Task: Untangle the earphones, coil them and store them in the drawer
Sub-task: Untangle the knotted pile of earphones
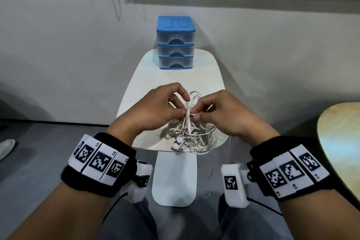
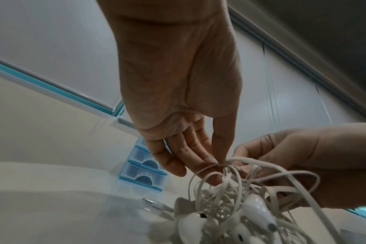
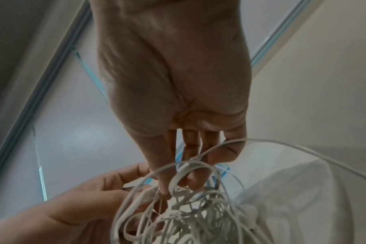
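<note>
A tangled bundle of white earphones [image 1: 190, 132] hangs and rests at the near edge of the small white table [image 1: 206, 76]. My left hand [image 1: 155, 107] and right hand [image 1: 220, 111] meet above the tangle, each pinching the cable near its inline remote [image 1: 188, 114]. Earbuds [image 1: 178, 142] and the jack plug lie at the bottom of the bundle. In the left wrist view the earbuds [image 2: 257, 209] and plug [image 2: 157, 205] dangle close by. The right wrist view shows loops of cable [image 3: 190, 206] round my fingertips. A blue drawer unit [image 1: 176, 43] with three shut clear drawers stands at the table's far end.
A wall runs right behind the drawer unit. A round wooden table edge [image 1: 342, 142] sits at the right. A white shoe [image 1: 6, 148] is on the grey floor at far left. The white table's stem [image 1: 174, 179] stands between my knees.
</note>
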Tool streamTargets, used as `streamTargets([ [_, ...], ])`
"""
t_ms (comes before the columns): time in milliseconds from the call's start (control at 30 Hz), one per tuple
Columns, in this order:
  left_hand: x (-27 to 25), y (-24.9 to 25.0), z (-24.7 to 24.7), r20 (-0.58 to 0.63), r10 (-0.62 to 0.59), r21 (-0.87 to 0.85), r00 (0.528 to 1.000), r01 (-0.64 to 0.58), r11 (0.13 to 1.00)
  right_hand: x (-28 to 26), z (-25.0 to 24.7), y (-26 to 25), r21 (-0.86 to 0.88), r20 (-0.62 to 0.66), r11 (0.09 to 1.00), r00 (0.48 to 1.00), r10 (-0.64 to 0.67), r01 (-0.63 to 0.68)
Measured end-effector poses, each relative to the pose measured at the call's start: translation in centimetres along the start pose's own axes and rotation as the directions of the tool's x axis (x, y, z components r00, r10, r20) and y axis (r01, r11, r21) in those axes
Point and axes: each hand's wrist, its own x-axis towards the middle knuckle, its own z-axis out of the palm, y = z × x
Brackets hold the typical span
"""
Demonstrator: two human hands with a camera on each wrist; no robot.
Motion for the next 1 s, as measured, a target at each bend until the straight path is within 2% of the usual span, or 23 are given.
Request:
streamTargets([
  [167, -0.3, 0.5, 0.0, 0.007, 0.053, -0.059, 0.999, -0.053, 0.997, 0.1, 0.2, 0.4, 0.194, -0.012, 0.981, 1.000, 0.026, -0.024],
  [333, -0.7, 0.9, 0.1, -0.024, 0.102, -0.136, 0.995, -0.104, 0.985, 0.2, 0.3, -0.1, 0.248, -0.021, 0.969, 1.000, 0.013, -0.008],
  [433, -0.6, 0.8, 0.1, -0.020, 0.102, -0.117, 0.995, -0.104, 0.988, 0.3, 0.4, -0.4, 0.258, -0.068, 0.966, 0.998, -0.009, 0.026],
  [500, -0.4, 0.6, 0.0, -0.019, 0.103, -0.089, 0.995, -0.104, 0.991, 0.4, 0.4, -0.4, 0.226, -0.103, 0.973, 0.994, -0.031, 0.054],
  [667, -0.1, 0.3, -0.4, -0.006, 0.070, -0.070, 0.998, -0.071, 0.995, 0.5, 0.4, -0.8, 0.094, -0.025, 0.991, 0.996, -0.091, 0.093],
  [800, -0.1, 0.7, -0.6, -0.064, 0.053, -0.057, 0.997, -0.056, 0.997, 0.8, -0.6, -1.3, -0.024, -0.040, 1.000, 0.999, -0.003, 0.002],
  [900, 0.1, 0.8, -1.0, -0.118, 0.064, -0.056, 0.991, -0.071, 0.996, 0.6, -1.3, -1.9, -0.169, 0.014, 0.983, 0.998, 0.069, -0.066],
  [1000, 0.1, 0.8, -1.2, -0.137, 0.089, -0.094, 0.987, -0.103, 0.990, 0.7, -1.6, -2.2, -0.149, -0.034, 0.987, 0.998, 0.059, -0.064],
])
